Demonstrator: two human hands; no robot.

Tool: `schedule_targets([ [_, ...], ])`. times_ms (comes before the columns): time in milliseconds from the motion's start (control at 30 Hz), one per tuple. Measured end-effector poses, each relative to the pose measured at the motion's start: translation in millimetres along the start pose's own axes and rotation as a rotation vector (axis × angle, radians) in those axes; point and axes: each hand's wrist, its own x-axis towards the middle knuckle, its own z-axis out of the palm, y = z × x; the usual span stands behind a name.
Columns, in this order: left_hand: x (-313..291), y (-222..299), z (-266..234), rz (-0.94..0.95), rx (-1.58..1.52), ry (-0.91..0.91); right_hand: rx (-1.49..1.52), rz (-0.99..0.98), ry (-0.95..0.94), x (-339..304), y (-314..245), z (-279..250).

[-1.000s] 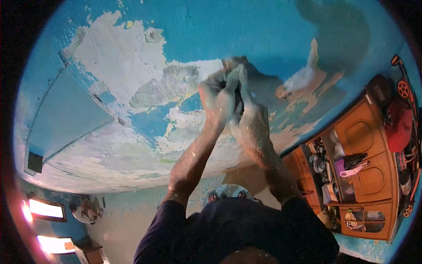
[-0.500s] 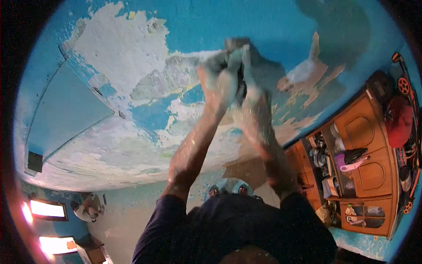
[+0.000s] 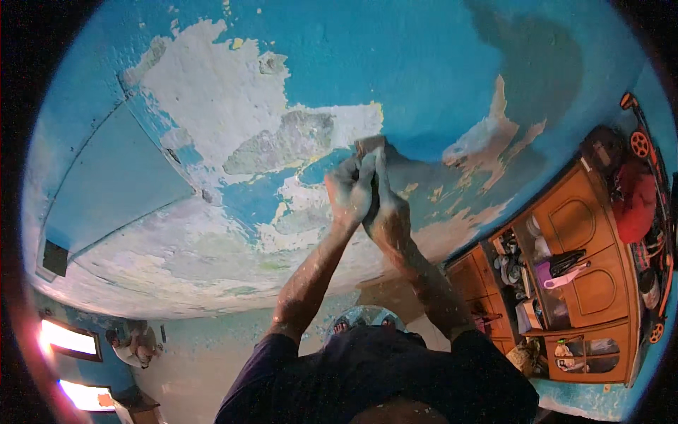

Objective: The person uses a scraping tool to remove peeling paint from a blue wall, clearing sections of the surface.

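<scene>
Left hand (image 3: pixel 347 189), right hand (image 3: pixel 390 210): fingers curled tightly around scraper (image 3: pixel 370 145) at wall (image 3: pixel 431 63). Too steep push may gouge wall; dusty grip may slip.

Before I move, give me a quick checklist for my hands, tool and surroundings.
1. Grip: ok; left hand and right hand both close on the flat tool.
2. Tool against the wall: ok, apparently touching.
3. Condition of its edge: cannot tell, too small.
4. Floor near the feet: not ok, pale specks scattered.
5. Other person apart from the hands: ok, far off at left.
</scene>
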Motion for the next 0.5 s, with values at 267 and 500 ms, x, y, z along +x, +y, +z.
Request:
schedule_targets([
  [267, -3, 13, -11, -0.149, -0.098, -0.031, -0.027, -0.059, -0.020, -3, -8, 1],
  [500, -3, 17, -13, -0.206, -0.154, -0.103, -0.043, -0.013, 0.012, -7, -9, 2],
])
